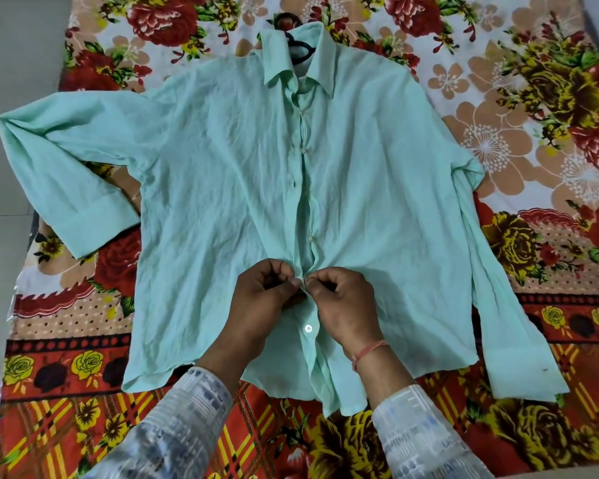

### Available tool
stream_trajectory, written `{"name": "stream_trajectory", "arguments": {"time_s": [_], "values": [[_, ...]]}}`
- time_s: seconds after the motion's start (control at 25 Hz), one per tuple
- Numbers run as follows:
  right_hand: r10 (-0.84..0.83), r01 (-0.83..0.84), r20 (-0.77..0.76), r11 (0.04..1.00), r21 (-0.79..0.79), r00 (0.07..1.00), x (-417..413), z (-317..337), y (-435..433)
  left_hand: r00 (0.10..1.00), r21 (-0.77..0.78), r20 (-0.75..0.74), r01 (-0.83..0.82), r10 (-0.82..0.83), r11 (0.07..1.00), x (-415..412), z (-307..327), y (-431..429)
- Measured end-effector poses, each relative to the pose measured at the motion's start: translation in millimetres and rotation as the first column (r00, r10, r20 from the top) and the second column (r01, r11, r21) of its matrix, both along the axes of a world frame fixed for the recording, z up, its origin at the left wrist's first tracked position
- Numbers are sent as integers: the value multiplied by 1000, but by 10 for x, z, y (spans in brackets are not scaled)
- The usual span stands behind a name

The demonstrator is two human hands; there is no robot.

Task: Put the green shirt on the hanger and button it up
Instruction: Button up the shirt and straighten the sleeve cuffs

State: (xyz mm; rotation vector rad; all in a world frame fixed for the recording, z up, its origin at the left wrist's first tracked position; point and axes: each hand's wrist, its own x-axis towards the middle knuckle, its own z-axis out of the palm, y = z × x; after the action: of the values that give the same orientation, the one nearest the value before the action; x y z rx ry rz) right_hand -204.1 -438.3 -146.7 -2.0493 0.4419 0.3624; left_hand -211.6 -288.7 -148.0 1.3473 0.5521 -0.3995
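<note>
Your floral bedspread (519, 140) fills nearly the whole view, with bare grey floor (11, 63) showing past its left edge. Spread flat across the middle of it, front side up, lies the green shirt (222, 188), collar toward the far edge and hem toward you. Its left-hand sleeve (63, 167) folds back on itself and reaches just over the left edge of the bedspread, while the other sleeve (505, 305) runs down toward the near right corner. A dark hanger (300, 48) sits inside the collar (296, 60), only its neck and part of its hook showing in the opening. Down the placket, several small white buttons are fastened; one larger-looking white button (308, 328) lies in plain sight between your wrists, and you cannot tell from here whether it is done up. Your left hand (267, 299) and right hand (343, 302) meet at the placket just above that button, both curled closed with fingertips pinching the fabric edges together. A thin red thread (369, 350) circles your right wrist, and pale patterned cuffs (201, 399) cover both forearms.
</note>
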Motion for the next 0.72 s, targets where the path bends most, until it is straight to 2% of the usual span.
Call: {"name": "stream_trajectory", "arguments": {"time_s": [0.2, 0.36, 0.44, 0.72], "values": [[101, -102, -13, 994, -46, 995, 18, 28, 2, 999, 82, 18, 37, -38, 996, 10, 15, 27], [121, -122, -12, 991, -61, 993, 20, 22, 21, 996, 272, 41, 67, -81, 960, 14, -29, 25], [116, -116, -5, 992, -52, 993, 8, 5, 23, 995, 315, 49, 72, -92, 946, 2, -45, 20], [80, -81, -33, 995, -58, 996, 36, -42, 54, 999, 203, 23, 35, -40, 979, -27, -92, 42]]}}
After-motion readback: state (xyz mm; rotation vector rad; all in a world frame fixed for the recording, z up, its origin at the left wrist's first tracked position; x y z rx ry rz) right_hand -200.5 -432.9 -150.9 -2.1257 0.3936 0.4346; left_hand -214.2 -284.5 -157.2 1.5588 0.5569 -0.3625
